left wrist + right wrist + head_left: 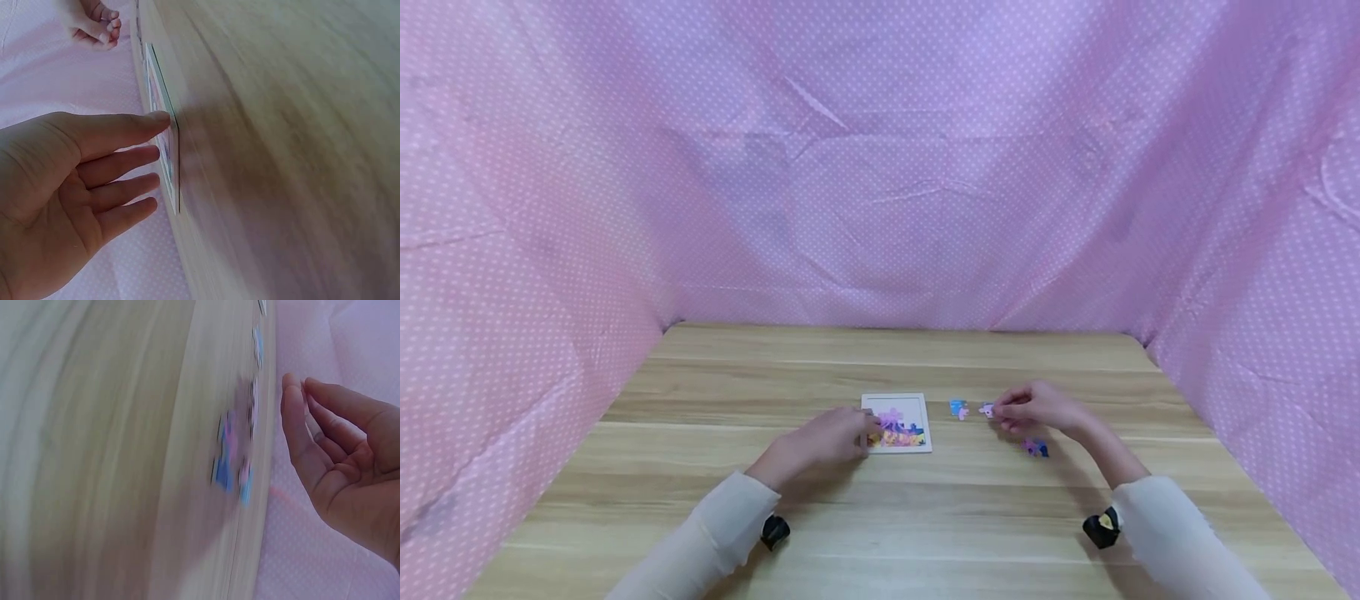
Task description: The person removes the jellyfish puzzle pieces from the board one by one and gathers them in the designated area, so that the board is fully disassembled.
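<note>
A white-framed puzzle tray (927,425) lies on the table, its lower part filled with colourful pieces. My left hand (831,437) is at the tray's left side; in the left wrist view the thumb tip meets the tray edge (177,156) and the other fingers extend loosely beside it. Right of the tray, my right hand (1037,408) hovers by a pinkish piece (987,409). The right wrist view shows that hand (350,450) with bent fingers, thumb and index tips close together, and no piece visible between them.
A blue and pink piece (958,408) lies between the tray and the right hand. Several dark blue and pink pieces (1036,447) sit below that hand. Pink dotted cloth (880,225) hangs around the back and sides of the wooden table (895,517).
</note>
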The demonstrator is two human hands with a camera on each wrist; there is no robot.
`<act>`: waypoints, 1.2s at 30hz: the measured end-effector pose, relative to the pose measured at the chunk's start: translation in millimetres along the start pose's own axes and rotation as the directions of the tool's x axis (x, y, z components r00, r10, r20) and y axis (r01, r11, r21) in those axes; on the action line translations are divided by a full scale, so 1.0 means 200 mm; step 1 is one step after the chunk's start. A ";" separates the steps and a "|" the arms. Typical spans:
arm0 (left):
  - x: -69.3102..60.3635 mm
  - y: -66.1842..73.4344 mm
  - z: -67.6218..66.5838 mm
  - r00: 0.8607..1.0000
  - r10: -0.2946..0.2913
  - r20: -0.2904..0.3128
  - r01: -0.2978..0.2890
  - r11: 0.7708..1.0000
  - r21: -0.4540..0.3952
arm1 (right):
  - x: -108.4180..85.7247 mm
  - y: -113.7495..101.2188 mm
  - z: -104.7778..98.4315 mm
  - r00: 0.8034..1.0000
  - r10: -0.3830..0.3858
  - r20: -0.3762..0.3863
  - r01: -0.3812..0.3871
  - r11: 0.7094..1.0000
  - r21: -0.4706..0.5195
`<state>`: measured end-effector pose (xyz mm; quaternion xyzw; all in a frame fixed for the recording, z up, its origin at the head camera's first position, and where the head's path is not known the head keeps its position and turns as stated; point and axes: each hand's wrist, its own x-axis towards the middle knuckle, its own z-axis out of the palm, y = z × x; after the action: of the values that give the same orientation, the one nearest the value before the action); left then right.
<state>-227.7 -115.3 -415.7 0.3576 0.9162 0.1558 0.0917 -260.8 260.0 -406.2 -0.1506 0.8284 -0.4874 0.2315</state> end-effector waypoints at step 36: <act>0.03 -0.04 0.03 0.998 -0.028 0.054 0.030 0.998 -0.048 | 0.46 -0.22 0.46 0.984 -0.160 0.083 0.173 0.967 -0.186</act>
<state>-234.5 -115.2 -423.9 0.3459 0.9144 0.1674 0.1270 -289.6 127.6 -426.7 -0.2575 0.8477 -0.4175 0.2019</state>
